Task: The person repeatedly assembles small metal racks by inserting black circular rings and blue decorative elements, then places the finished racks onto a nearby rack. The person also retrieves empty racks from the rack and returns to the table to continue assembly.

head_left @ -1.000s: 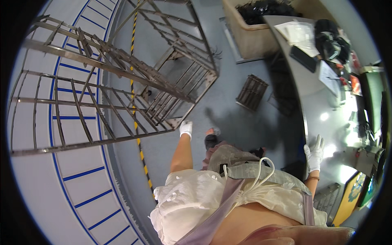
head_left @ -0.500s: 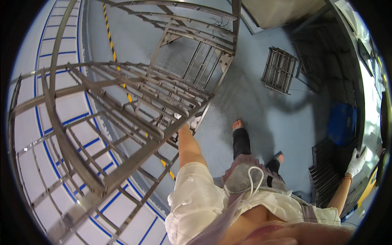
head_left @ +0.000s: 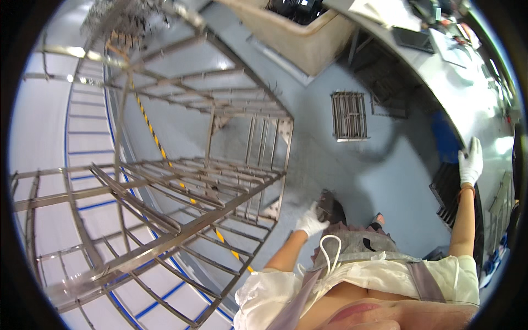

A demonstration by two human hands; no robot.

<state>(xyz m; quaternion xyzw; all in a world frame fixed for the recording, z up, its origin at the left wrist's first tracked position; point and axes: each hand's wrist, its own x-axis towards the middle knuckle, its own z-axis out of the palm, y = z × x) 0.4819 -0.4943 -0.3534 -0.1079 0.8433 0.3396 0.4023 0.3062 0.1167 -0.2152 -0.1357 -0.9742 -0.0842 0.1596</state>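
Observation:
My left hand (head_left: 312, 221), in a white glove, hangs in front of my body near my dark-clad leg (head_left: 331, 208). Its fingers look loosely apart and nothing shows in them. To its left stands a tall metal rack (head_left: 206, 224) with several rows of rails, apart from the hand. My right hand (head_left: 471, 165), also white-gloved, lies with fingers stretched out on the edge of a shiny light-coloured worktable (head_left: 467, 104). It holds nothing.
A metal grate (head_left: 350, 116) lies on the blue-grey floor. Behind it stands a large beige tub (head_left: 297, 41). Dark slatted racks (head_left: 444, 190) and a blue container (head_left: 443, 137) are under the table. Yellow-black tape (head_left: 148, 125) runs along the floor beyond the rack.
My left hand has drawn back from the rack toward my body. My right hand now rests farther forward along the table edge. The view has shifted, showing more of the table and tub.

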